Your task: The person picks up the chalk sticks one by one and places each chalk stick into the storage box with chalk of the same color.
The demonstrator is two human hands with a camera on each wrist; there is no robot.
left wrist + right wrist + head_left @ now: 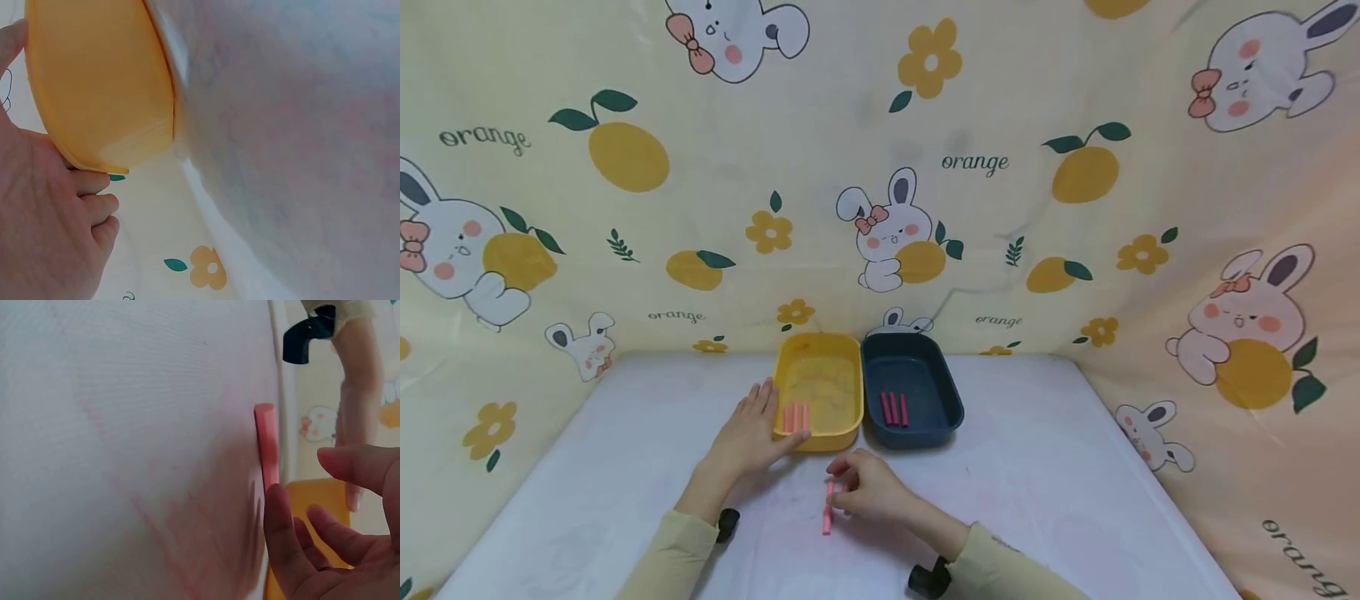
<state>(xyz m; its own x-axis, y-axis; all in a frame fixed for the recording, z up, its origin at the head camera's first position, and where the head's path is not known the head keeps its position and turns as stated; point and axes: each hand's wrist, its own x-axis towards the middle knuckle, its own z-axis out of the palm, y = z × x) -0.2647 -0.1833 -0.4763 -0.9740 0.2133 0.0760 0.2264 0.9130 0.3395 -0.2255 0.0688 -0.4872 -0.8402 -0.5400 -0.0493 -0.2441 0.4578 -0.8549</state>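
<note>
My left hand rests at the near left corner of a yellow plastic bin, its fingers along the left side and its thumb over the front rim. Three light pink sticks lie inside that bin. On the table in front of the bins is another pink stick, round and chalk-like. My right hand is at this stick, one fingertip against it in the right wrist view while the thumb stands apart. Part of the stick is hidden behind the fingers.
A dark blue bin stands against the yellow bin's right side and holds three darker pink sticks. Both are near the back of the white-covered table. Behind hangs a cream cloth with rabbits and oranges.
</note>
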